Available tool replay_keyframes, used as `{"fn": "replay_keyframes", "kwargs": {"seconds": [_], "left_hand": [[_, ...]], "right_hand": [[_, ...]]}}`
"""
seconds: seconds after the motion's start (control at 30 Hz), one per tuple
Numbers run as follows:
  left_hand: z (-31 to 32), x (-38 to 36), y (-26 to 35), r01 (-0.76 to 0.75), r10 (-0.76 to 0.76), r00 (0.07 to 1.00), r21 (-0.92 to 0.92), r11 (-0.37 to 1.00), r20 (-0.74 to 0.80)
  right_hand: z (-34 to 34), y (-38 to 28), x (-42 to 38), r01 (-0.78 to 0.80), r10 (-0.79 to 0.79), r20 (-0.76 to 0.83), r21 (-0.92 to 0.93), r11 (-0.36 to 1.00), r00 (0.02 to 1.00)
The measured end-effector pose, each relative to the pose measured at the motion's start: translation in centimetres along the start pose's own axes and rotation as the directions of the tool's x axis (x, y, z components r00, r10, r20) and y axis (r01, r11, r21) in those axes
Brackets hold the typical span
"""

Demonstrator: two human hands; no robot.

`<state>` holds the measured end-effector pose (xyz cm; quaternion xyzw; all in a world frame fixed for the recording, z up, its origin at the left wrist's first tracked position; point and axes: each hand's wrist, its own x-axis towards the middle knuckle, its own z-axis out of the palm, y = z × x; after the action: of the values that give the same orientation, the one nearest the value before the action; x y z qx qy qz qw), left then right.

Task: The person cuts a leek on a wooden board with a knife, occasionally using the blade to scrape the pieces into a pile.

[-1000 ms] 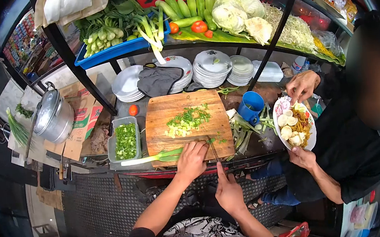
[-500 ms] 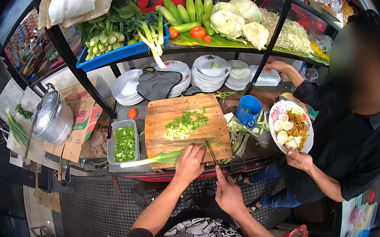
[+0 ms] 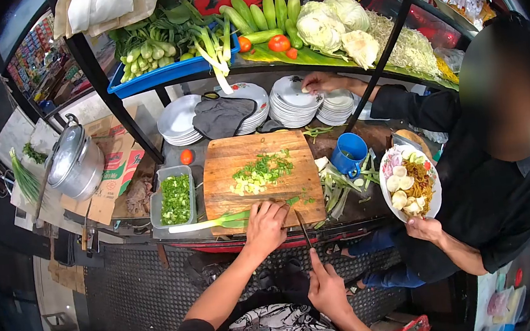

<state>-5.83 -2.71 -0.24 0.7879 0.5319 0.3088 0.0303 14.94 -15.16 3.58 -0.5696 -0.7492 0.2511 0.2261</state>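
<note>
My left hand (image 3: 267,227) is closed over a leek (image 3: 210,223), pressing it to the front of the wooden cutting board (image 3: 226,158). The white end sticks out left past the board, and a green tip pokes out right of my fingers. In my right hand (image 3: 328,289) is a knife (image 3: 302,227), its handle in my fist and its blade pointing up over the board's front right corner, apart from the leek. Chopped leek (image 3: 259,173) lies piled mid-board. Left of the board stands a clear plastic container (image 3: 155,208) with chopped greens inside.
A co-worker at right holds a plate of noodles (image 3: 417,179) and reaches toward the stacked plates (image 3: 289,109). A blue mug (image 3: 349,153) stands among trimmings right of the board; a tomato (image 3: 186,156) sits left. Overhead is a vegetable shelf (image 3: 256,70). A pot (image 3: 76,163) stands far left.
My right hand has drawn the knife back toward me and slightly right, away from the leek. The co-worker's hand has moved left to the plate stacks.
</note>
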Motion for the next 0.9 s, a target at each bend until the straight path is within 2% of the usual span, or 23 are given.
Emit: {"fn": "replay_keyframes", "kwargs": {"seconds": [0.17,0.33,0.57,0.7,0.8,0.9], "left_hand": [[0.5,-0.3,-0.2,-0.004,0.003,1.000,-0.007,1.000,-0.013],[0.3,-0.2,-0.2,-0.004,0.004,1.000,-0.011,1.000,-0.008],[0.2,-0.1,-0.1,-0.006,0.005,0.999,-0.039,0.999,-0.036],[0.6,-0.2,-0.4,-0.014,0.012,0.999,-0.032,0.999,-0.038],[0.5,-0.3,-0.5,-0.008,0.007,1.000,-0.027,1.000,-0.015],[0.8,-0.4,-0.4,0.005,-0.007,0.999,-0.033,0.999,-0.044]], "right_hand": [[1.2,0.4,2.5,0.035,-0.036,-0.050,-0.010,0.999,0.998],[2.1,0.2,4.1,-0.027,0.032,0.048,-0.106,0.994,0.998],[1.7,-1.0,4.1,-0.076,0.079,0.021,-0.130,0.989,0.997],[0.9,-0.2,0.7,-0.047,0.044,-0.052,-0.045,0.998,0.998],[-0.2,-0.6,-0.2,-0.082,0.082,-0.005,-0.001,0.997,0.997],[0.3,-0.4,1.0,-0.062,0.063,-0.048,0.029,0.998,0.997]]}}
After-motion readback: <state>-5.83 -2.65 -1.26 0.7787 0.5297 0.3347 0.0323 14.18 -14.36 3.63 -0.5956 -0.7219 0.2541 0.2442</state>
